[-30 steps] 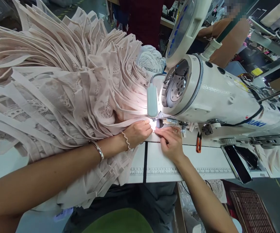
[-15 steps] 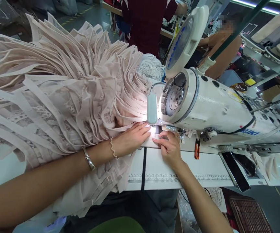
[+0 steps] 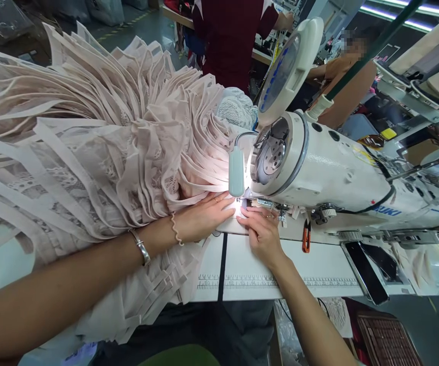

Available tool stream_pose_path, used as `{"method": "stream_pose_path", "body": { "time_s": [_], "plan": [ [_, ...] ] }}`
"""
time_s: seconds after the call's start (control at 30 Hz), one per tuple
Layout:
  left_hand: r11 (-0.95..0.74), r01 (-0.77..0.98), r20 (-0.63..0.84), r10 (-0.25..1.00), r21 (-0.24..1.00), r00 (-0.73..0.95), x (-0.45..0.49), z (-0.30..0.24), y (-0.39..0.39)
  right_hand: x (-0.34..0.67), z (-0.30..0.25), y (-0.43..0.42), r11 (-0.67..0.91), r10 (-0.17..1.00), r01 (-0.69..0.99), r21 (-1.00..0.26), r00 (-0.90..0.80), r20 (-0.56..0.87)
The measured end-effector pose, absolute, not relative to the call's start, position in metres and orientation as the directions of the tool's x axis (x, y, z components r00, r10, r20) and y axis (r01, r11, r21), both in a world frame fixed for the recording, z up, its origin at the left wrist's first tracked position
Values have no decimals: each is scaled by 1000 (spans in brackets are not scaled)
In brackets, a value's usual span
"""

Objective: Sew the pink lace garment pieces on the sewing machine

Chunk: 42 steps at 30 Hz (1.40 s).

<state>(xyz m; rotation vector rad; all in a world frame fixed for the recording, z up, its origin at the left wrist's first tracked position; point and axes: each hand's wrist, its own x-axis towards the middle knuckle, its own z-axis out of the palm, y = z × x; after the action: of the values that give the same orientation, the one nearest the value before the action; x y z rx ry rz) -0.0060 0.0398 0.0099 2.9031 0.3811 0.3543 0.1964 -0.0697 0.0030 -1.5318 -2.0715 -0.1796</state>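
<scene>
Under the needle area of a white sewing machine [image 3: 318,157], both my hands rest near a brightly lit patch of pale fabric [image 3: 231,222]. My left hand [image 3: 210,213] lies flat on the fabric left of the needle, its fingers stretched out. Just right of the needle, my right hand [image 3: 262,234] touches down with its fingers extended and slightly bent, fingertips close to the presser foot. Glare and the machine head hide what lies right under the fingertips. A large heap of pale pink lace-trimmed garments [image 3: 128,132] spreads left of the machine, behind and under my left arm.
Orange thread snips [image 3: 306,236] lie right of my right hand. Farther right is a phone [image 3: 366,272] at the table edge. A small lamp [image 3: 236,173] and a round magnifier [image 3: 286,71] are mounted by the machine head. A person in maroon [image 3: 223,40] is ahead.
My right hand's fingers lie a little flatter and closer to the needle area. My left hand stays on the fabric. The whole view has shifted slightly.
</scene>
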Motion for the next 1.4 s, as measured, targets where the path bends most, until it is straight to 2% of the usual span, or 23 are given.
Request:
{"method": "stream_pose_path", "body": {
  "time_s": [0.3,0.5,0.73,1.0,1.23,1.3,1.4],
  "plan": [
    [-935,269,235,323,232,917,-1,11,42,198,2,-68,260,906,948,-183,-174,385],
    [-929,316,272,360,194,893,3,13,40,200,2,-63,207,946,964,-168,-154,284],
    [-930,333,306,367,159,879,4,16,38,201,4,-57,187,960,968,-167,-144,240],
    [-895,425,257,445,134,858,6,17,36,204,-2,-56,211,948,977,16,-208,242],
    [-847,513,264,531,137,805,13,18,32,205,-7,-52,204,936,979,-15,-190,297],
    [-854,510,297,516,103,804,15,17,30,205,-8,-49,167,930,986,-17,-152,336],
    [-893,449,316,427,3,847,16,16,24,208,-9,-43,133,922,991,-1,-124,368]
  ]
}}
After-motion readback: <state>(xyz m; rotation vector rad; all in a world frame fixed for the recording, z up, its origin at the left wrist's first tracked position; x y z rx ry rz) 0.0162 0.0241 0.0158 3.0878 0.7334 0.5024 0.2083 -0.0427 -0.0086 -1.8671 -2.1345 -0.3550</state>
